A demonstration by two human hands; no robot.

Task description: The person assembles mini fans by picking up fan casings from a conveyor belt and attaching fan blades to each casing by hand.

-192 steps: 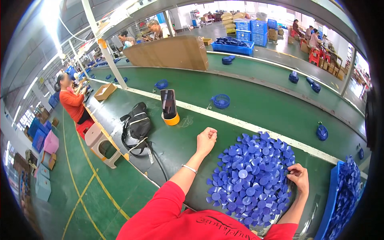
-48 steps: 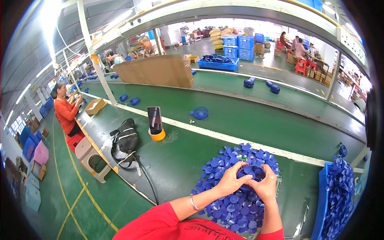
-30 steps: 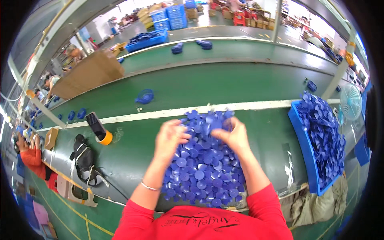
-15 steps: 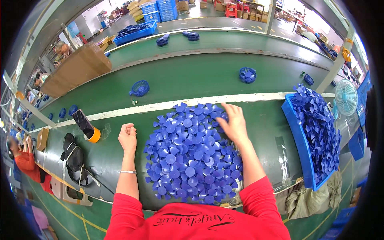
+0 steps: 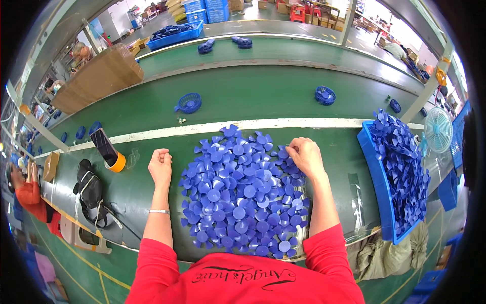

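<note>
blue fan-blade pile [image 5: 239, 195] lies left of nearer right hand [image 5: 307, 156], fingertips at its edge, cannot tell if pinching blade; left hand [image 5: 160, 165] curled, apart from pile.

Your left hand [image 5: 161, 163] is at the left, raised at the far end of a nearly straight left forearm [image 5: 160, 202], its fingers curled loosely into the palm. Your right hand [image 5: 305, 154] sits at the right, palm turned down, fingers bent and tips pointing left; whether they pinch anything is hidden. Your right forearm [image 5: 322, 200] slants far and slightly left. Both hands are well apart.
</note>
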